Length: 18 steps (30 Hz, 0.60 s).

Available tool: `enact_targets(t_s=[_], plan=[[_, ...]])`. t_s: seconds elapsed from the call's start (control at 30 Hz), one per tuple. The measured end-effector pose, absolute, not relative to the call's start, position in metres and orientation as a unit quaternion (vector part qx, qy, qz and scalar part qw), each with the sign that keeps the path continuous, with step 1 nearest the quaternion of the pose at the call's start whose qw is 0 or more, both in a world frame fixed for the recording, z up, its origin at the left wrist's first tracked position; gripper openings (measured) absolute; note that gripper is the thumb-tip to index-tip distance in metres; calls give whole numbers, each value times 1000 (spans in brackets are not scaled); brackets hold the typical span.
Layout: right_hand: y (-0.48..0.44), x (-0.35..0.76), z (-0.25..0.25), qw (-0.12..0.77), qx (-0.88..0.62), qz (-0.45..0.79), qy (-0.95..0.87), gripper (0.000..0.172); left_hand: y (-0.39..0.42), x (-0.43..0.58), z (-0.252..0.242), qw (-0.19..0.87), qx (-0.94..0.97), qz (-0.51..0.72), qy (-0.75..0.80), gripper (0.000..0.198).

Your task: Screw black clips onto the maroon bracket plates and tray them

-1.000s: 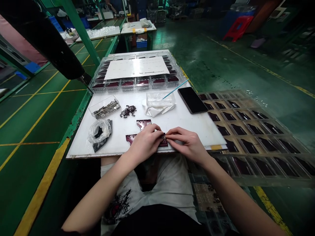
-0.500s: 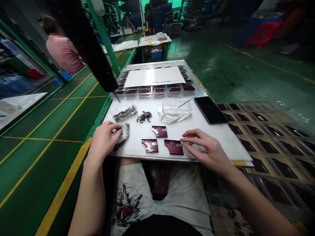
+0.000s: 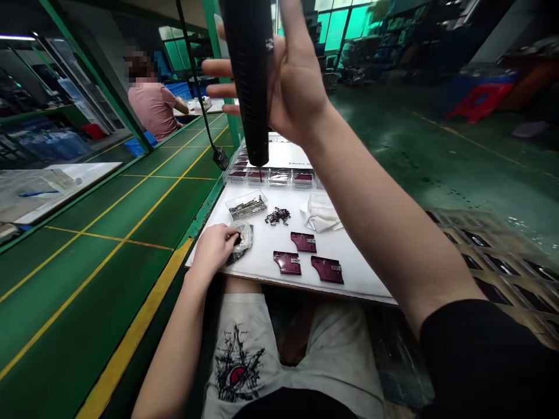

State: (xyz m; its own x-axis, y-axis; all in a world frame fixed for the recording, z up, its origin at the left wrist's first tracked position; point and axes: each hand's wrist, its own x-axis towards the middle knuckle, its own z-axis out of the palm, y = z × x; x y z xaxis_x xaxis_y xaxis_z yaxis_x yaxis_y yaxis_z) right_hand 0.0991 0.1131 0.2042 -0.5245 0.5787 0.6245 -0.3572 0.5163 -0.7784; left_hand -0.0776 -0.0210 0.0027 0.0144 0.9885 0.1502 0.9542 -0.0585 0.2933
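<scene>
My right hand (image 3: 301, 81) is raised behind a black electric screwdriver (image 3: 253, 99), its palm side against the body. The fingers reach past it on the left, stretched out and apart rather than wrapped round. The screwdriver hangs nearly upright, bit down, over the white work surface. Low on the left, my left hand (image 3: 217, 247) has its fingers closed at a small clear plastic bag (image 3: 245, 240); the fingertips are partly hidden. Three dark red plastic pieces, each with a small metal plate, lie at the front: the rear piece (image 3: 303, 242), left piece (image 3: 286, 263) and right piece (image 3: 326, 270).
A clear box (image 3: 247, 205) of metal parts stands beside a pile of small dark parts (image 3: 278, 216). Stacked trays (image 3: 303, 179) sit behind, and white wrapping (image 3: 321, 215) lies partly behind my right arm. Left runs a green conveyor (image 3: 144, 198); a person in pink (image 3: 152, 110) sits beyond.
My right hand has left the right red piece and risen to the screwdriver, which has swung from tilted to nearly upright. My left hand stays at the bag. The view has shifted left.
</scene>
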Motion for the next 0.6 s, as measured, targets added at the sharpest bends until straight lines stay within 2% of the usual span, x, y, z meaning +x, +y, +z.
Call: enact_targets(t_s=[0.1,0.2,0.3,0.4,0.5,0.53,0.6], plan=[[98,93,211,440,20,616,-653,70,-24,-80,-5,38,701,203,683,24],[76,110,193,461,56,609,-643,45,-32,-74,-7,11,686,301,662,20],[56,133,163,440,30,611,-658,51,-51,-52,-5,56,681,433,588,13],[32,151,129,382,-28,654,-653,52,-73,-18,-8,192,692,487,497,9],[7,163,98,429,-77,651,-621,39,-84,11,-22,274,691,484,461,5],[0,166,89,459,-89,645,-605,38,-85,18,-28,289,685,484,461,4],[-11,174,75,528,-98,624,-567,47,-83,27,-39,307,669,489,467,2]])
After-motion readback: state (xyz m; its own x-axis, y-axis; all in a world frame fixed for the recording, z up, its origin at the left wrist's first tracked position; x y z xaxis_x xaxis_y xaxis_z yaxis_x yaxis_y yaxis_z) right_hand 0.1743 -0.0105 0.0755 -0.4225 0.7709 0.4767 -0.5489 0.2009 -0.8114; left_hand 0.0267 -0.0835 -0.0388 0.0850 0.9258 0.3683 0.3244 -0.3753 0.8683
